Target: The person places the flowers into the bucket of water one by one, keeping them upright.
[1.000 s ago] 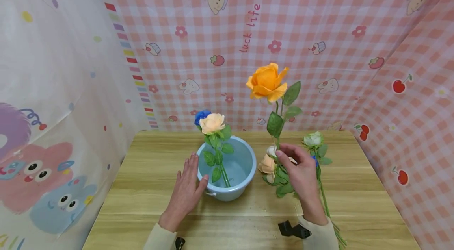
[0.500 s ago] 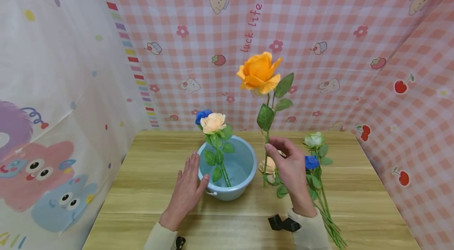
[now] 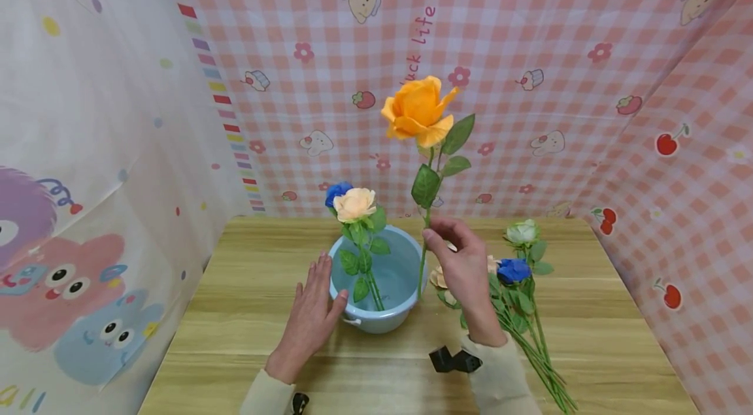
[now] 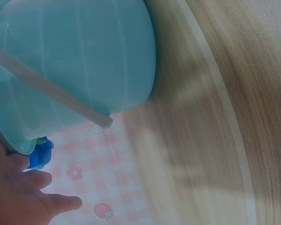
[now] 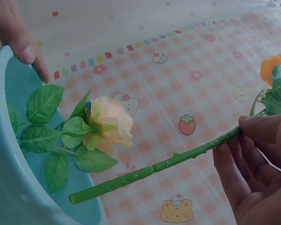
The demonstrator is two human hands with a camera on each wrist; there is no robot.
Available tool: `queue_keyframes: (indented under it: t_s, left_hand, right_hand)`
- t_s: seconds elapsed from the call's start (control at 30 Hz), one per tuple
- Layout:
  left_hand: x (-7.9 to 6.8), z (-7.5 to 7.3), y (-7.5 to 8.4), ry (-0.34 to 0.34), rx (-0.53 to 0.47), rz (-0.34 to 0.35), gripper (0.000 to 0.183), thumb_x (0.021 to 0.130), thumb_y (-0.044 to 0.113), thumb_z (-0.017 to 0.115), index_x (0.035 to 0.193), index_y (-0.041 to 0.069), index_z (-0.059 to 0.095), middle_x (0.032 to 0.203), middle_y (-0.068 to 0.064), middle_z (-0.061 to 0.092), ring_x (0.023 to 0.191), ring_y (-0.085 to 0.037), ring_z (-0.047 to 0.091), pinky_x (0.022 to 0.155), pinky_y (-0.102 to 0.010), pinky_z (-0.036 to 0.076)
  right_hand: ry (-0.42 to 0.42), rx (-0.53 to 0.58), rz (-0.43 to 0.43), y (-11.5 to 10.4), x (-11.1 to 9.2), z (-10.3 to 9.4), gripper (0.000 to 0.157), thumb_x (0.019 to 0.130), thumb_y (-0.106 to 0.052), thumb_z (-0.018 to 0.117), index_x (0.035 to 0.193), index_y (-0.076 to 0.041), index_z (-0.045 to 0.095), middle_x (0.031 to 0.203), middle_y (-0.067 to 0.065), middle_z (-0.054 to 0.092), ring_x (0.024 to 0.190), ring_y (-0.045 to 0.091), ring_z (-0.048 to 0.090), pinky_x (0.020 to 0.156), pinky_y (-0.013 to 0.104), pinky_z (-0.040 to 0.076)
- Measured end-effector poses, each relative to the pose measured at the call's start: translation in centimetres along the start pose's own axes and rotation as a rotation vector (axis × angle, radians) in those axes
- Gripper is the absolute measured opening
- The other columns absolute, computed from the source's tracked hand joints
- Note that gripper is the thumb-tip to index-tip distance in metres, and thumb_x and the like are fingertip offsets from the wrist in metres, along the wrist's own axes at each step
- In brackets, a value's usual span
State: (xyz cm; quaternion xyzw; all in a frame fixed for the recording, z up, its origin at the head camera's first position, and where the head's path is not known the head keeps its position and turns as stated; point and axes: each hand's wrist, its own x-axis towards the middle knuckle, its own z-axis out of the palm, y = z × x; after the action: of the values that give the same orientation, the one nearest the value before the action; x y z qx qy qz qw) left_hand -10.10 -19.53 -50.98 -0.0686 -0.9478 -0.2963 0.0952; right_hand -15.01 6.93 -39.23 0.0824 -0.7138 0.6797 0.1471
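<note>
My right hand (image 3: 461, 265) pinches the green stem of an orange rose (image 3: 419, 111) between thumb and fingers. The bloom stands upright above the hand, and the stem's lower end (image 5: 86, 194) hangs by the right rim of a light blue bucket (image 3: 406, 307). On the bucket's left side my left hand (image 3: 312, 317) rests against the rim with its fingers straight. Inside the bucket lean a peach rose (image 3: 355, 204) and a blue rose (image 3: 338, 193), their stems on the bottom. In the left wrist view the bucket wall (image 4: 84, 56) and its pale handle (image 4: 51, 91) show.
Right of the bucket, several flowers lie on the wooden table (image 3: 235, 310), among them a blue rose (image 3: 514, 270), a whitish-green rose (image 3: 522, 232) and a peach rose (image 3: 440, 279) partly behind my right hand. A pink checked cloth (image 3: 265, 121) hangs behind the table.
My right hand has moved left with the orange rose, from over the lying flowers to the bucket's right rim. The bloom has risen slightly. My left hand has stayed on the bucket.
</note>
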Motion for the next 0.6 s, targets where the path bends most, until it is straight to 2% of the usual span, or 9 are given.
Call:
queue_keyframes:
  t_s: [0.33,0.6]
  left_hand:
    - [0.0,0.0,0.1,-0.008,-0.002,-0.012,0.076,0.108,0.042,0.048,0.166,0.004,0.015,0.173,-0.012,0.013,0.156,-0.041,0.016,0.117,-0.073,0.019]
    - [0.0,0.0,0.0,0.002,0.001,-0.003,0.076,0.108,0.041,0.048,0.165,0.002,0.016,0.172,-0.013,0.014,0.155,-0.042,0.018,0.115,-0.075,0.02]
  right_hand:
    - [-0.01,-0.012,0.049,0.7,0.5,1.4,0.021,0.096,-0.006,0.073,0.115,0.001,0.072,0.109,0.016,0.072,0.103,0.022,0.068,0.082,0.026,0.059]
    - [-0.042,0.004,0.043,1.4,0.7,2.3,0.02,0.096,-0.006,0.073,0.114,0.002,0.072,0.107,0.015,0.072,0.102,0.025,0.069,0.083,0.027,0.06]
